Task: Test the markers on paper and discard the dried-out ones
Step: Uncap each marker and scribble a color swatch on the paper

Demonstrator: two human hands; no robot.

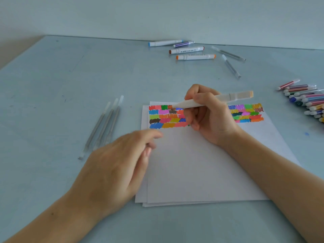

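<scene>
1. One marker (210, 100) in work: white barrel, pale peach end cap, pinched in writing hold by right hand (210, 116), tip down at the swatch block (168, 116) near the top of the paper (201, 169).
2. Left hand (119, 165) blurred, fingers loosely extended over the paper's left edge, gripping nothing visible; contact with the sheet not clear.
3. Step judged: test stroke under way or about to begin; many colour patches already down in rows, so task looks well along.
4. Next move likely needs: short scribble on bare paper below the patches, check of the ink, then sorting to keep or discard.
5. Three grey pens (105, 125) left of paper; white markers (191, 53) at far edge; two more grey pens (231, 60) just beside those; coloured pile (305, 100) at right.
6. Pale blue table (61, 76), scuffed; small blue ink spot right of paper. Plain pale wall behind.
</scene>
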